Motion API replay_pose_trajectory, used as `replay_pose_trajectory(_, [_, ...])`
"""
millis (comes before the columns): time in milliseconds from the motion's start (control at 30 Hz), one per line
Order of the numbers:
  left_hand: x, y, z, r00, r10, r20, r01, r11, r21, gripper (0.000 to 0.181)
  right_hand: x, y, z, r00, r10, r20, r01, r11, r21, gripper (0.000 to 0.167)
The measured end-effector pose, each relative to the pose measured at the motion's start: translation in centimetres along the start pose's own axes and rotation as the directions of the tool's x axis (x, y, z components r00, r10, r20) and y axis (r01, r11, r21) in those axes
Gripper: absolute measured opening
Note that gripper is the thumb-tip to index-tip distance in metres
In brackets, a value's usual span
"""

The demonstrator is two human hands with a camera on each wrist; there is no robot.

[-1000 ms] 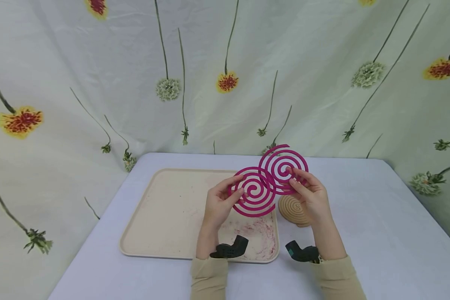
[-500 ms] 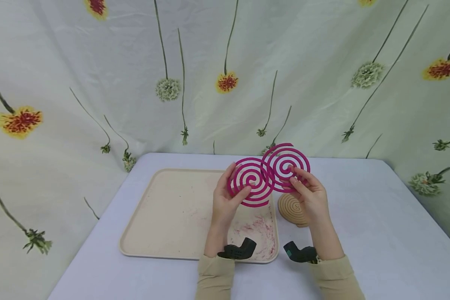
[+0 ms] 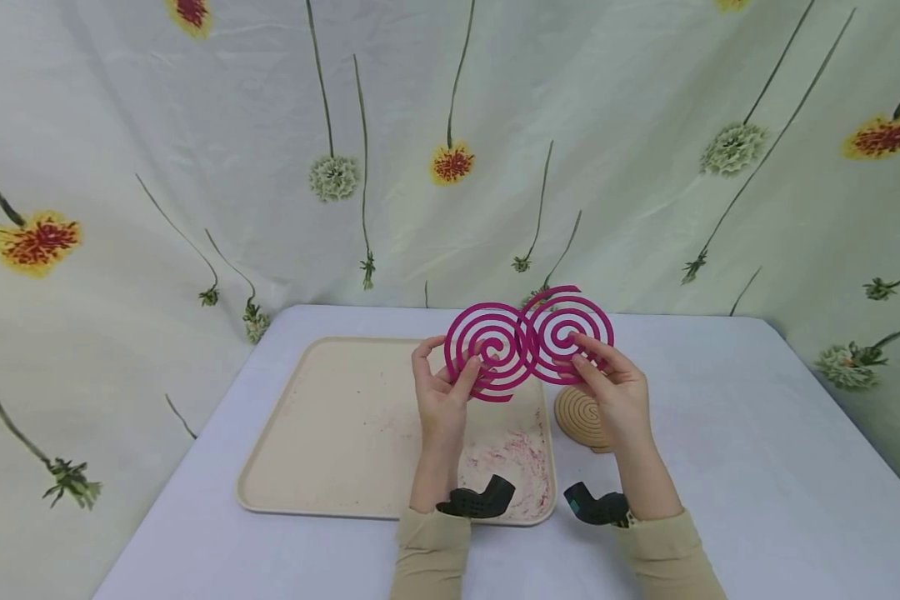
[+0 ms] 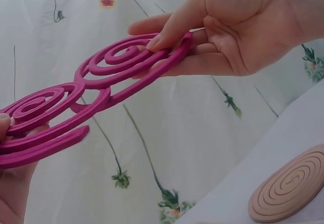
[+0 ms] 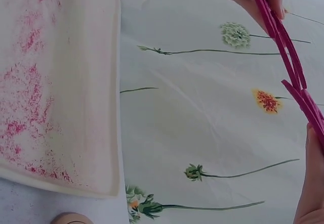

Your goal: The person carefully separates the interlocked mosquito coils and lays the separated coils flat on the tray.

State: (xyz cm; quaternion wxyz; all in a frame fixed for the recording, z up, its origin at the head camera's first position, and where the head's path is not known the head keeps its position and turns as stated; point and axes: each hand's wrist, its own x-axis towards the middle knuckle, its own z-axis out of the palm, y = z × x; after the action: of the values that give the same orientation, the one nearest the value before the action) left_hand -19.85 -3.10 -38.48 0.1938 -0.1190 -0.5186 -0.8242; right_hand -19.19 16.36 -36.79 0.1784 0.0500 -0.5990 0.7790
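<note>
Two flat magenta spirals, which look like mosquito coils, are held up above the table and cross each other at their rims. My left hand (image 3: pixel 441 408) pinches the left mosquito coil (image 3: pixel 489 306), thumb in front near its centre and one finger reaching past its left edge. My right hand (image 3: pixel 624 404) pinches the right mosquito coil (image 3: pixel 566 298) near its middle, between thumb and fingers. In the left wrist view the outer turns of both coils overlap where they meet. The right wrist view has the magenta coils (image 5: pixel 286 52) nearly edge-on.
A cream tray (image 3: pixel 322 417), stained with magenta dust at its right end, lies on the white-covered table (image 3: pixel 735 433). Beside it sits a beige spiral coil (image 3: pixel 581 417), partly behind my right hand. Flower-printed cloth (image 3: pixel 390 167) hangs behind.
My left hand has risen and changed its hold, thumb now nearer the coil's centre. The left coil has moved up and turned slightly. My right hand has barely moved.
</note>
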Motion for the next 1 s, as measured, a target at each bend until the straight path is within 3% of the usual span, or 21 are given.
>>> replay_pose_trajectory(167, [-0.2, -0.2, 0.7, 0.998, 0.011, -0.055, -0.013, 0.999, -0.043, 0.055, -0.1, -0.1, 0.3, 0.999, 0.027, -0.020, -0.027, 0.999, -0.019, 0.031])
replay_pose_trajectory(333, [-0.3, -0.5, 1.1, 0.998, 0.035, -0.053, -0.038, 0.998, -0.053, 0.054, -0.2, -0.1, 0.5, 0.997, 0.070, -0.022, -0.071, 0.996, -0.046, 0.035])
replay_pose_trajectory(500, [-0.1, -0.7, 0.7, 0.998, 0.045, -0.040, -0.046, 0.999, -0.021, 0.049, -0.3, -0.4, -0.1, 0.995, 0.063, 0.078, -0.054, 0.992, -0.111, 0.034])
replay_pose_trajectory(633, [0.1, -0.8, -0.1, 0.998, 0.066, 0.016, -0.066, 0.996, 0.062, 0.045, -0.2, -0.7, -0.9, 0.973, 0.074, 0.220, -0.034, 0.983, -0.182, 0.033])
replay_pose_trajectory(767, [0.4, -0.3, -1.2, 0.993, 0.044, 0.112, -0.063, 0.983, 0.171, 0.039, 0.1, -0.9, -2.1, 0.908, 0.119, 0.401, 0.000, 0.959, -0.285, 0.033])
replay_pose_trajectory(833, [0.4, 0.3, -1.6, 0.986, 0.007, 0.168, -0.046, 0.973, 0.224, 0.037, 0.2, -0.9, -2.7, 0.856, 0.150, 0.494, 0.016, 0.949, -0.316, 0.033])
replay_pose_trajectory(933, [0.3, 1.6, -1.6, 0.961, -0.051, 0.272, -0.031, 0.957, 0.288, 0.036, 0.4, -0.8, -3.4, 0.761, 0.186, 0.622, 0.044, 0.941, -0.335, 0.030])
replay_pose_trajectory(1000, [0.1, 2.5, -1.3, 0.941, -0.084, 0.329, -0.029, 0.945, 0.325, 0.037, 0.5, -0.7, -3.7, 0.720, 0.191, 0.667, 0.058, 0.942, -0.332, 0.031])
